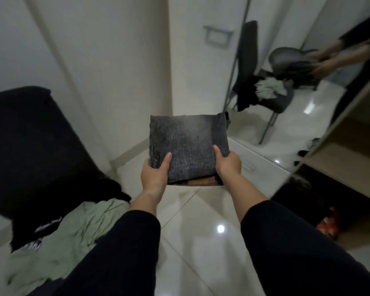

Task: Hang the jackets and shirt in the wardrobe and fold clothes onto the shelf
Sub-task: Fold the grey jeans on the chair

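1. Head view shows both hands clamped on one folded grey garment [186, 146], held in the air at the centre of the frame. The left hand [155, 175] grips its near left corner with the thumb on top; the right hand [228, 162] grips the near right edge the same way. The other fingers are hidden beneath the cloth.

2. The garment is a thick, flecked knit folded into a squarish pad. It lies nearly flat, top face to the camera, and its slightly longer axis runs away from the person toward the upper part of the frame. A folded flap shows along its right side, and layered edges with a brown patch show at the near edge.

3. It looks soft and light, with no stiffness of its own, so the fold would probably sag or open if taken by one corner. Holding it at two sides with fingers under the stack, as now, seems the safer grip; the rough knit should not slip.

4. Below the hands is a glossy tiled floor [201, 242]. At lower left a pale green garment [77, 229] lies heaped beside a black one on a dark chair [30, 146].

5. At right stands the open wardrobe [348, 159], its wooden shelf well apart from the garment, with a mirror [308, 103] beside it.
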Motion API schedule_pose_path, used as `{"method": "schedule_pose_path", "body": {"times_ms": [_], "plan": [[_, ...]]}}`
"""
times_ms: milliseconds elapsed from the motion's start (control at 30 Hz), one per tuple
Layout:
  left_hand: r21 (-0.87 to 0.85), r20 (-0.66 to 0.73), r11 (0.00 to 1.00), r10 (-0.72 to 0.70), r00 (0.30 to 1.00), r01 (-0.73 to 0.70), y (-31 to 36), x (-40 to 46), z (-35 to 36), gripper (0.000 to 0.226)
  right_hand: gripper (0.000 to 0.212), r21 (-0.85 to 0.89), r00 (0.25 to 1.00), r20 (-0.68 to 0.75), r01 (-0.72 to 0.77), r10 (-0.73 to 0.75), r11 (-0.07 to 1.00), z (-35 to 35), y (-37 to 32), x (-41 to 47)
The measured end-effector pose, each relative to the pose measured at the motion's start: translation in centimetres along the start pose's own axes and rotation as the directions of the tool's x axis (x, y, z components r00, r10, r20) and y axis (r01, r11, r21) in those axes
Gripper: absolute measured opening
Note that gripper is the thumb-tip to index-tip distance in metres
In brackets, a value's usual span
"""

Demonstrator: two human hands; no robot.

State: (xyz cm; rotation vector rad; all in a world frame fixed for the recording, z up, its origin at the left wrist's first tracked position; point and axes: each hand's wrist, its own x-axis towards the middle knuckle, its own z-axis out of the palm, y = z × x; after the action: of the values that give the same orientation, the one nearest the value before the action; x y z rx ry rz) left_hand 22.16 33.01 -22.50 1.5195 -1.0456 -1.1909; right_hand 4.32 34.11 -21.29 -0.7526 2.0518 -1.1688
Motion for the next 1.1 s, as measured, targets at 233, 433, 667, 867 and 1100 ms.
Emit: {"method": "schedule_pose_path", "body": {"times_ms": [233,433,667,867,1100], "plan": [[0.006,0.314,0.997,0.07,0.947,-0.076,4.2,-4.8,11.4,0.056,0.053,0.093,0.952,-0.291,-0.074,0.099,0.993,-13.7,2.0,1.0],[0.004,0.519,0.989,0.122,0.846,-0.145,5.5,-9.8,21.6,0.046,0.049,0.161,0.862,-0.478,-0.103,0.169,0.981,-24.8,5.5,2.0],[0.04,0.668,0.988,0.086,0.739,-0.151,4.6,-15.5,30.9,0.04,0.05,0.188,0.776,-0.582,-0.162,0.243,0.969,-34.7,9.8,2.1],[0.084,0.745,0.986,0.034,0.666,-0.145,3.6,-17.2,37.3,0.044,0.057,0.213,0.722,-0.629,-0.196,0.288,0.957,-39.2,13.2,4.1],[0.132,0.793,0.972,0.013,0.609,-0.194,1.8,-15.0,46.5,0.056,0.063,0.219,0.643,-0.66,-0.331,0.389,0.918,-42.1,16.3,10.8]]}}
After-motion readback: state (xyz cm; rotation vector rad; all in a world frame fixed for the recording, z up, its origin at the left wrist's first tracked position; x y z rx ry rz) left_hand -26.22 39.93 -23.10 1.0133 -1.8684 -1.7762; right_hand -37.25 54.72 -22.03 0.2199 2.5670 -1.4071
